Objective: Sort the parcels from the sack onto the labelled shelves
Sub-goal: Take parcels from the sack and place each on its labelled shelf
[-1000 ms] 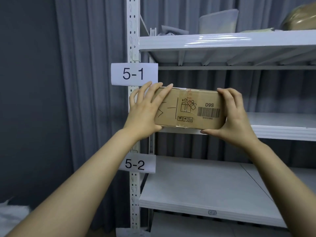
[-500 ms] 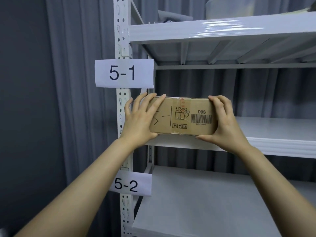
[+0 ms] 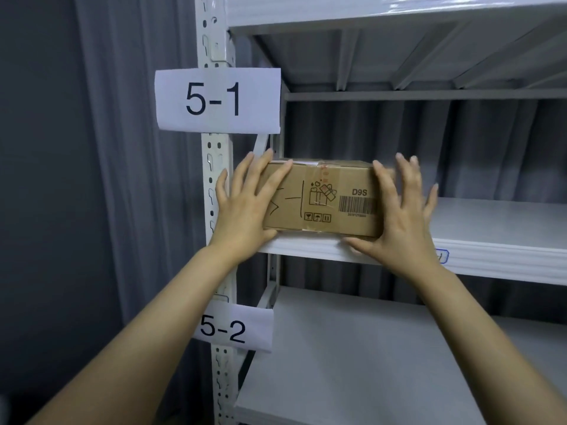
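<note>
The brown rectangular cardboard parcel [image 3: 322,199], taped and printed with a barcode and D9S, sits at the front left corner of the white metal shelf [image 3: 491,259]. A white paper label reading 5-1 [image 3: 214,99] is at 11 o'clock from it and a second label reading 5-2 [image 3: 227,328] at 7 o'clock, both on the perforated white upright post [image 3: 214,35]. The step in hand looks like seating the parcel on level 5-1 and letting go. To do that well, I judge the base should lie flat and wholly on the shelf. Any last push should come evenly from both ends so the parcel does not skew or hang over the lip. The barcode face should stay outward, and both hands should draw straight back without dragging the cardboard. At 9 o'clock of the parcel, the left hand [image 3: 245,207] has its fingers [image 3: 276,176] straight and spread flat over the left end of the front face. Their tips reach the top edge, so the hand presses rather than grips. The printed face shows between the 2 hands. At 3 o'clock, the right hand [image 3: 402,222] is splayed wide and blurred. One of its fingers [image 3: 383,182] lies along the right edge, the others stand clear of the cardboard, and the thumb reaches under the lower right corner. It holds nothing.
</note>
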